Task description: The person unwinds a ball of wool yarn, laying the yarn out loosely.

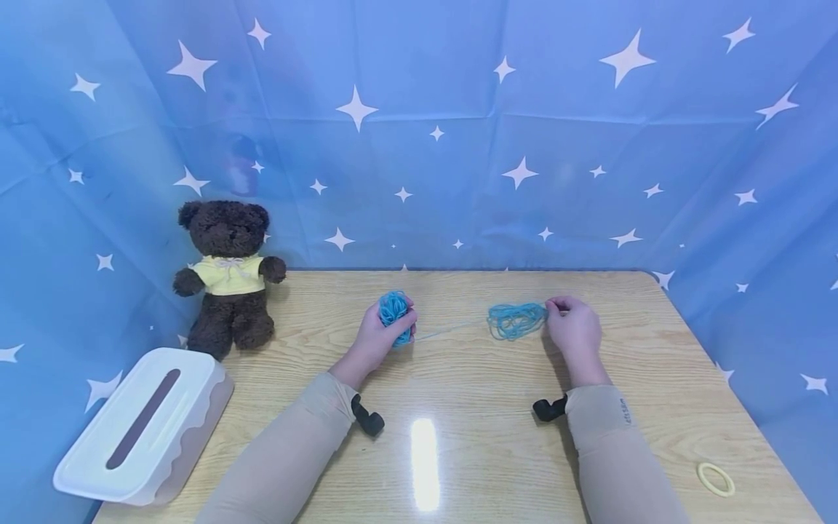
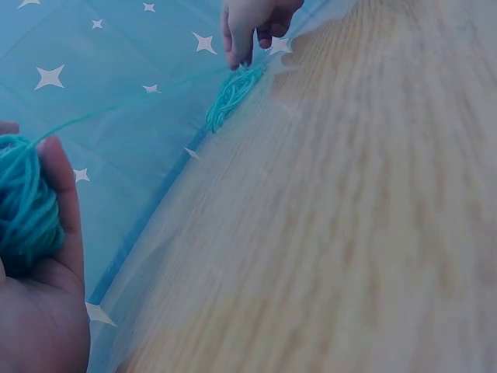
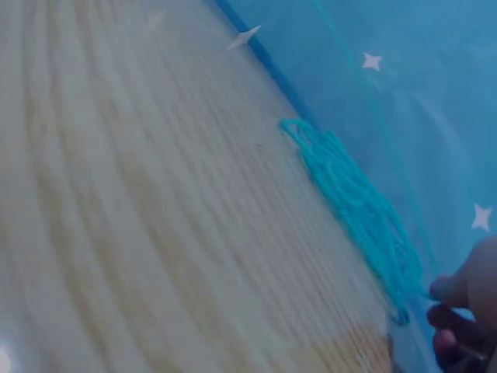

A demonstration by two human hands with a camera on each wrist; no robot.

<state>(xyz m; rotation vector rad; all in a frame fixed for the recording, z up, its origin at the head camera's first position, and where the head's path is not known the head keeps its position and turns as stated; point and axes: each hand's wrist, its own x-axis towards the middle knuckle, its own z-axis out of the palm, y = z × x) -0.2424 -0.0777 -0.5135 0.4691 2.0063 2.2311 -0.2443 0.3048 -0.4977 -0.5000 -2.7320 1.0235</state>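
A ball of blue yarn (image 1: pixel 393 310) sits in my left hand (image 1: pixel 374 336), with the fingers and thumb wrapped round it. From it a single strand (image 1: pixel 452 328) stretches across to the right. Loose loops of the same yarn (image 1: pixel 515 320) hang in a bundle beside my right hand (image 1: pixel 575 329). Thumb and fingertips of that hand pinch the yarn at the bundle's right end, as the right wrist view also shows the loops (image 3: pixel 353 210) trailing away from the fingers. In the left wrist view the ball (image 2: pixel 27 206) rests against the palm.
A brown teddy bear (image 1: pixel 229 276) in a yellow top is at the back left. In front of it stands a white-lidded box (image 1: pixel 140 422) with a long slot. A pale yellow ring (image 1: pixel 716 479) lies at the front right. A starry blue curtain (image 1: pixel 419 175) surrounds the table (image 1: pixel 497 451).
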